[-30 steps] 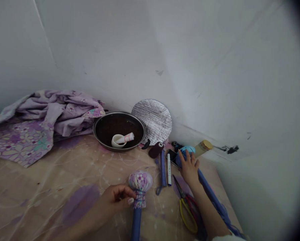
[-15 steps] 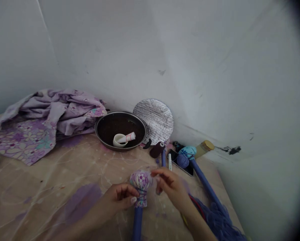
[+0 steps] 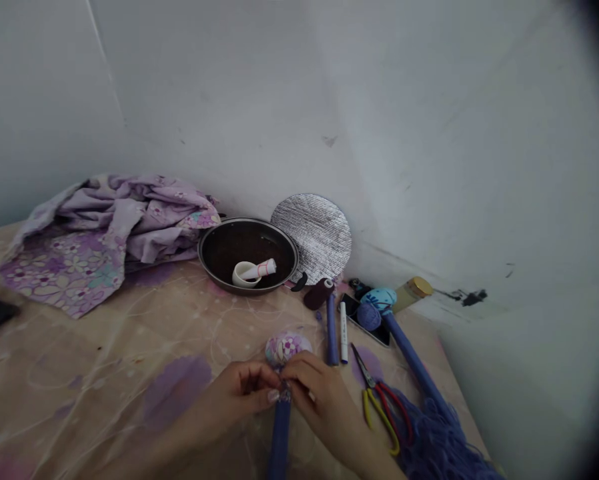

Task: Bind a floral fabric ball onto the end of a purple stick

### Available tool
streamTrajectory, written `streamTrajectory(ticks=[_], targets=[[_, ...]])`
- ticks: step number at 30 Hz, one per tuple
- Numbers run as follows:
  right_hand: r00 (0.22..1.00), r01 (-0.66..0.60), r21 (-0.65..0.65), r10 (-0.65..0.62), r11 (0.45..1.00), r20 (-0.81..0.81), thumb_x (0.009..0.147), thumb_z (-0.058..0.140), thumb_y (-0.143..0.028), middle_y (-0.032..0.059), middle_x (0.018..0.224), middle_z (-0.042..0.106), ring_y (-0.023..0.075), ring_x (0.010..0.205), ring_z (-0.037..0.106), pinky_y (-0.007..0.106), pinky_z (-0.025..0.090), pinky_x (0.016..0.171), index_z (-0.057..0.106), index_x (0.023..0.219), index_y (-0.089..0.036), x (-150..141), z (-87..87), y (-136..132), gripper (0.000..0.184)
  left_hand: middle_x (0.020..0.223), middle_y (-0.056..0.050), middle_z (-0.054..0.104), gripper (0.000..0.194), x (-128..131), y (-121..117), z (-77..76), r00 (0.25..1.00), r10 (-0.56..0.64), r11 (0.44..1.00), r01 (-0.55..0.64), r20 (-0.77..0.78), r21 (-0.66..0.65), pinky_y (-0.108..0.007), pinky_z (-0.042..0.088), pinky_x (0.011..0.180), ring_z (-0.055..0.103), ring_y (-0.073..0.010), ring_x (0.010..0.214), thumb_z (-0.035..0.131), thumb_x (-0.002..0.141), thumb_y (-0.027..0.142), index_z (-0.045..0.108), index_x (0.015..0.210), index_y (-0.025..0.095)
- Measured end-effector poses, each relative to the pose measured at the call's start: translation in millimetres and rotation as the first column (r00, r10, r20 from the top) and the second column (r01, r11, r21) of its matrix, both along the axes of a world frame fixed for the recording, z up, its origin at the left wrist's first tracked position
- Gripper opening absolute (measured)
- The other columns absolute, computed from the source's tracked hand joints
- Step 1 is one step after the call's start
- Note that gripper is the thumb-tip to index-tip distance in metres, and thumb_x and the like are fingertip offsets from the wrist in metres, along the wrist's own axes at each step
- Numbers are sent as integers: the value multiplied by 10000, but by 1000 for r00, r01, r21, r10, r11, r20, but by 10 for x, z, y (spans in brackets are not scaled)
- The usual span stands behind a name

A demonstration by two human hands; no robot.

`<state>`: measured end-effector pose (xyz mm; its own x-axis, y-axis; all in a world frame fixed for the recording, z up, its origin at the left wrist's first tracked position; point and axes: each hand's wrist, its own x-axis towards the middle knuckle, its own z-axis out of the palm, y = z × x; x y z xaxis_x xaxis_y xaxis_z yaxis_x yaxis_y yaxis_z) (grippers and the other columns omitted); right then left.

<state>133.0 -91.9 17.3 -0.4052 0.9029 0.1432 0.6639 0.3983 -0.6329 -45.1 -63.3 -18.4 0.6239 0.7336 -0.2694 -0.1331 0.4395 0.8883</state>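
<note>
A stick wrapped in blue [image 3: 279,437] carries a rounded head covered in purple flowered cloth [image 3: 288,345], gathered at the neck. My left hand [image 3: 247,390] is closed, pinching the gathered cloth at the neck between thumb and fingers. My right hand [image 3: 319,393] meets it from the other side, its fingertips pressed together at the same neck. What the right fingertips hold is hidden or too fine to make out. Both hands cover most of the cloth's lower end.
Red-and-yellow-handled scissors [image 3: 379,400] lie right of my hands, beside blue yarn [image 3: 442,440]. Behind are a dark thread spool [image 3: 319,294], a white marker [image 3: 344,330], a second blue stick [image 3: 409,357], a pan [image 3: 207,273], a foil disc [image 3: 324,237] and crumpled flowered cloth [image 3: 74,267].
My right hand has come down and left from beside the cloth head to its neck, meeting the left fingers. The scissors have come into view. The whole view has shifted slightly.
</note>
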Motion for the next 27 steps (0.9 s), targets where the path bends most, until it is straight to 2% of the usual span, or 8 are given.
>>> streamTrajectory(ticks=[4, 7, 10, 15, 17, 20, 24, 27], targets=[[979, 23, 127, -48, 992, 200, 838, 474, -69, 48, 879, 611, 190, 776, 574, 285, 436, 673, 591, 887, -204, -7, -37, 9, 185, 686, 28, 576, 282, -17, -17, 15, 1000, -10, 1000, 10, -18, -20, -238, 332, 624, 469, -104, 647, 729, 647, 404, 642, 739, 152], [977, 125, 216, -158, 968, 145, 831, 434, -64, 60, 890, 610, 187, 800, 580, 283, 440, 705, 584, 880, -197, 74, -57, 99, 206, 636, 41, 538, 322, -32, -21, 5, 999, -8, 999, 5, -54, -41, -229, 303, 581, 432, -89, 600, 730, 635, 430, 641, 760, 147], [944, 286, 289, -321, 914, 79, 852, 421, -114, 56, 857, 604, 184, 784, 581, 274, 436, 694, 583, 850, -198, 274, -91, 257, 182, 631, 44, 532, 356, -43, -14, -11, 994, 4, 998, -10, -107, -54, -223, 307, 569, 423, -82, 581, 737, 610, 451, 642, 765, 145], [868, 457, 307, -494, 835, 54, 865, 469, -251, 28, 653, 534, 182, 587, 509, 303, 429, 605, 560, 692, -196, 709, -181, 601, 203, 637, 44, 535, 391, -63, 13, -21, 991, 1, 998, -8, -134, -54, -222, 327, 578, 434, -86, 585, 746, 566, 476, 635, 757, 152], [858, 483, 314, -513, 818, 16, 813, 520, -239, 84, 865, 571, 195, 655, 536, 337, 459, 645, 583, 892, -173, 837, -212, 755, 121, 643, 42, 537, 383, -79, 20, -16, 989, 3, 999, -10, -148, -45, -226, 331, 584, 430, -88, 587, 741, 568, 473, 628, 748, 154], [871, 474, 306, -490, 826, -28, 743, 599, -266, 151, 1137, 504, 254, 858, 565, 426, 467, 781, 505, 1167, -172, 928, -255, 994, 445, 651, 40, 541, 365, -99, 19, -5, 986, 14, 999, -19, -164, -35, -231, 334, 591, 428, -89, 584, 726, 591, 469, 629, 755, 157], [888, 458, 274, -452, 846, -89, 716, 646, -333, 155, 1159, 531, 312, 1039, 526, 492, 408, 903, 509, 1196, -172, 896, -338, 1272, 525, 656, 36, 545, 385, -97, 7, -17, 986, 31, 999, -38, -162, -39, -237, 348, 599, 440, -94, 592, 726, 588, 480, 628, 767, 153], [887, 461, 234, -437, 856, -150, 699, 653, -305, 109, 1070, 605, 296, 1013, 550, 480, 407, 913, 578, 1083, -187, 868, -371, 1378, 409, 625, 42, 537, 404, -103, 5, -46, 987, 30, 998, -38, -158, -52, -237, 344, 584, 444, -93, 574, 738, 566, 498, 608, 733, 154]])
